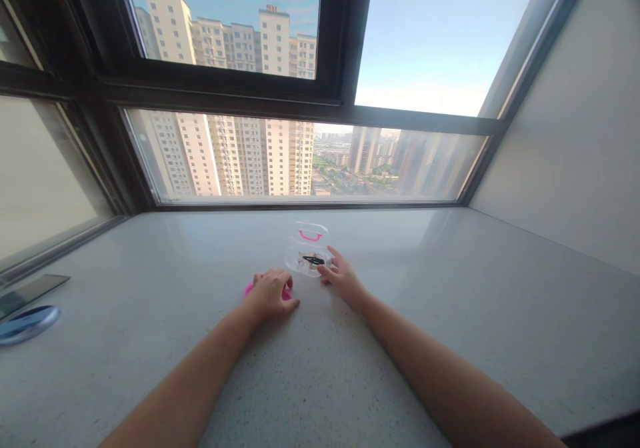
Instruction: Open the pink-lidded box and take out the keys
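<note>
A small clear plastic box (291, 261) lies on the pale speckled sill with its lid (311, 227) folded back. The lid carries a pink handle (311, 237). Inside the box are a black hair clip (313, 260) and some small thin items I cannot make out. My right hand (343, 277) is at the box's right side, index finger and thumb spanning its edge, the thumb close to the clip. To the front left, my left hand (273, 293) curls over a bright pink object (287, 293), which it mostly covers; its kind is hidden.
At the far left of the sill (425, 301) lie a blue oval object (29, 324) and a flat dark rectangular piece (37, 289). A dark-framed window (300, 205) bounds the back, and a white wall (565, 148) rises on the right.
</note>
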The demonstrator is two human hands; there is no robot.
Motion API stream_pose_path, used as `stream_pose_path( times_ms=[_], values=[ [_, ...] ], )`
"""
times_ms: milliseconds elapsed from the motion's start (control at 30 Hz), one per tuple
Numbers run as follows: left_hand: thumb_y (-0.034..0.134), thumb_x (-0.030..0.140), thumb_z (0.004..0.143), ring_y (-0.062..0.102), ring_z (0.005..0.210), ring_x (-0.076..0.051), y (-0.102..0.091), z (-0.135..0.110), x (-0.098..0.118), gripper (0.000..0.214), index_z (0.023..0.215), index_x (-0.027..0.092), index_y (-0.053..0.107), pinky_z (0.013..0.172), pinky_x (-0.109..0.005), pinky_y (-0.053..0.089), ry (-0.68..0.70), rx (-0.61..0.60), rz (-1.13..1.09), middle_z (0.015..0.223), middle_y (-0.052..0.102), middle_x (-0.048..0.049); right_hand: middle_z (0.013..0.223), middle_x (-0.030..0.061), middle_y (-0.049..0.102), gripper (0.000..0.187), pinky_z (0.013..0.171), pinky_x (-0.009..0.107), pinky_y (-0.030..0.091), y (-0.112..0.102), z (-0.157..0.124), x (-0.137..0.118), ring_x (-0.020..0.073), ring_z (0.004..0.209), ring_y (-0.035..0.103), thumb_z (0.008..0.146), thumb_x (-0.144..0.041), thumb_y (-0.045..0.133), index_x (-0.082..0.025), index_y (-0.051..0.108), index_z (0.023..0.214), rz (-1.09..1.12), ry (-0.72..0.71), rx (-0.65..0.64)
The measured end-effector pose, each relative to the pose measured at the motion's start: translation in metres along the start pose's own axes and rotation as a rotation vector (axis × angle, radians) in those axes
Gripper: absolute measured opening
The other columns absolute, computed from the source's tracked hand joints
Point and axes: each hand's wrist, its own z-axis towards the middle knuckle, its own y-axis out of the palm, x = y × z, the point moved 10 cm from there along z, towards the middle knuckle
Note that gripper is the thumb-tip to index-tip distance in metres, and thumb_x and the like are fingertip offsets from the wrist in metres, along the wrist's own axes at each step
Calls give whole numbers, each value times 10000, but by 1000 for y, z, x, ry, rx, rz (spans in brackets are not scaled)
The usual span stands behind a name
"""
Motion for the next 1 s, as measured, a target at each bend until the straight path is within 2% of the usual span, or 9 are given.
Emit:
stream_pose_path(
  times_ms=[200, 300, 400, 467, 600, 800, 900, 1000],
  values=[
    [576, 465, 682, 549, 695, -203, -11, 1, 13, 288, 785, 196, 567, 693, -320, 392, 78, 51, -91, 690, 588, -33, 1145, 98, 520, 796, 718, 323, 496, 3, 0, -4, 181, 857, 570, 619, -366, 705, -228, 343, 1313, -153, -126, -38],
    [531, 417, 751, 560, 804, -214, -23, 0, 21, 272, 894, 191, 578, 742, -326, 419, 158, 148, -117, 839, 613, -73, 1173, 109, 505, 846, 722, 328, 493, 6, -1, -4, 182, 860, 568, 606, -366, 714, -220, 310, 1335, -195, -138, -68],
    [534, 370, 765, 529, 1003, -243, -24, -1, 23, 361, 1088, 208, 547, 868, -368, 401, 223, 181, -120, 1064, 596, -99, 1194, 107, 500, 848, 743, 325, 486, 8, -4, -13, 190, 900, 551, 596, -363, 721, -222, 325, 1332, -259, -195, -76],
    [544, 384, 759, 513, 1057, -260, -17, 0, 19, 430, 1151, 209, 528, 911, -395, 384, 232, 163, -110, 1121, 587, -107, 1200, 100, 504, 835, 763, 330, 480, 10, -7, -19, 193, 916, 543, 595, -366, 721, -225, 342, 1325, -307, -237, -82],
    [537, 452, 751, 487, 1108, -288, -7, 1, 9, 484, 1159, 190, 544, 962, -432, 350, 211, 158, -105, 1137, 589, -124, 1175, 96, 531, 813, 778, 343, 480, 16, -12, -27, 192, 908, 553, 619, -374, 706, -225, 340, 1329, -343, -264, -110],
    [474, 510, 776, 531, 1068, -254, 8, -2, 12, 434, 1127, 274, 570, 893, -344, 425, 182, 49, -162, 1080, 629, -65, 1201, 86, 526, 732, 833, 360, 463, 32, -23, -39, 209, 997, 538, 666, -340, 678, -242, 363, 1319, -342, -349, -174],
    [467, 531, 773, 472, 1142, -251, 6, -4, 17, 475, 1167, 277, 544, 928, -327, 398, 182, 30, -161, 1174, 578, -54, 1223, 86, 513, 714, 844, 360, 458, 35, -28, -46, 215, 1023, 525, 675, -328, 672, -239, 369, 1316, -372, -412, -163],
    [399, 556, 799, 381, 1221, -241, 8, -4, 22, 559, 1278, 270, 428, 1008, -345, 317, 210, -40, -130, 1300, 471, -43, 1205, 97, 525, 718, 826, 373, 464, 36, -31, -52, 223, 998, 534, 662, -315, 685, -227, 383, 1308, -427, -463, -144]
  ],
)
